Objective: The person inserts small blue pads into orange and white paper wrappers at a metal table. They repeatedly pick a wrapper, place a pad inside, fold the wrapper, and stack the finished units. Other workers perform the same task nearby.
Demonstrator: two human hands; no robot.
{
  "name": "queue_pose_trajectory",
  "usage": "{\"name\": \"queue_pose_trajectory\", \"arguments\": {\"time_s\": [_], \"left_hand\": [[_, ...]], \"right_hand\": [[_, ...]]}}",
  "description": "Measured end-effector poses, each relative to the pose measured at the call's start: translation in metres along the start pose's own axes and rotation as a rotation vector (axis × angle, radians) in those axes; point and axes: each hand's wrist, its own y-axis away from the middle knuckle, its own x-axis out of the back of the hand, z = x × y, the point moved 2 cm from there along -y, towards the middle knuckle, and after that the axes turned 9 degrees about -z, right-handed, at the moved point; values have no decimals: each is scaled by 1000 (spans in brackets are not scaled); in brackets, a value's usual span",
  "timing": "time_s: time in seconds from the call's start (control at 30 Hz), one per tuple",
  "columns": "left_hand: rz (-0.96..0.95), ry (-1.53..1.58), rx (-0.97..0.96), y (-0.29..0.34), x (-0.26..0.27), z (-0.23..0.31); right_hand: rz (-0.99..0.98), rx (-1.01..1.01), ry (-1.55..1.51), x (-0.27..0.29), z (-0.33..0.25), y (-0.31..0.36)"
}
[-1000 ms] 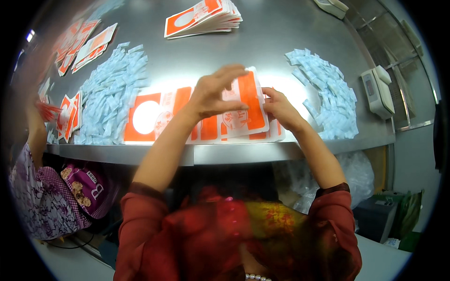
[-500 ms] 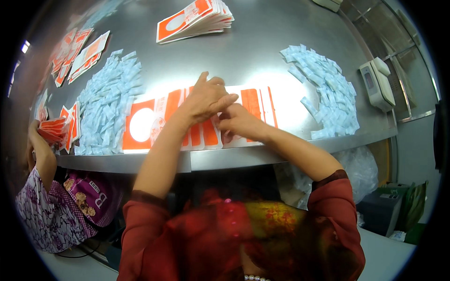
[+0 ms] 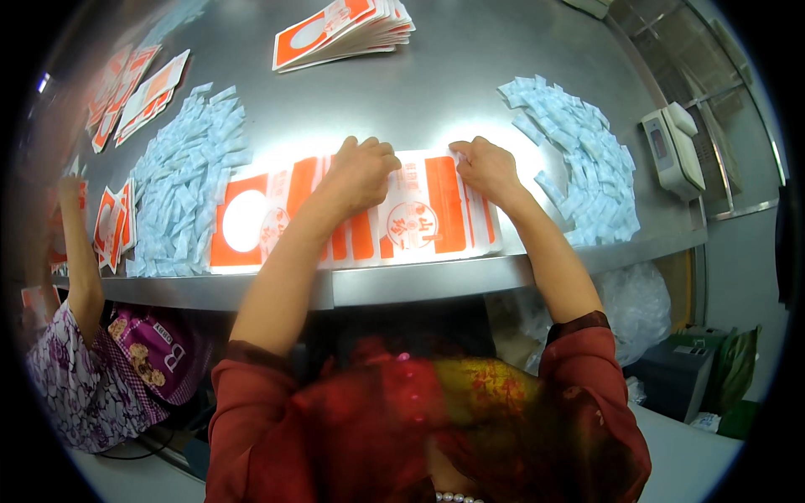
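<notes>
A row of overlapping flat orange and white packets (image 3: 415,210) lies along the near edge of the steel table. Over the middle of the row is my left hand (image 3: 360,174), fingers curled in at the packets' upper edges; what they grip, if anything, is hidden. My right hand (image 3: 489,170) is closed at the upper right of the row, thumb and fingers pinching a packet edge. Small pale blue sachets form one heap (image 3: 189,180) left of the row and another heap (image 3: 583,163) right of it.
A fanned stack of similar packets (image 3: 340,35) lies at the far middle. More packets (image 3: 153,94) are at the far left. A white device with a display (image 3: 673,151) stands at the right edge. A co-worker's arm (image 3: 81,260) reaches in at the left.
My hands, together over the middle of the row before, are now apart. My right hand has moved right and away from me to the row's upper right; my left has shifted slightly.
</notes>
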Motion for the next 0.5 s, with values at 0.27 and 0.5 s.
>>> {"name": "queue_pose_trajectory", "arguments": {"time_s": [0.27,0.5], "left_hand": [[19,4,62,-6,-6,3],[99,29,67,-10,-14,1]], "right_hand": [[126,141,-151,11,4,7],[102,313,-567,13,16,6]]}}
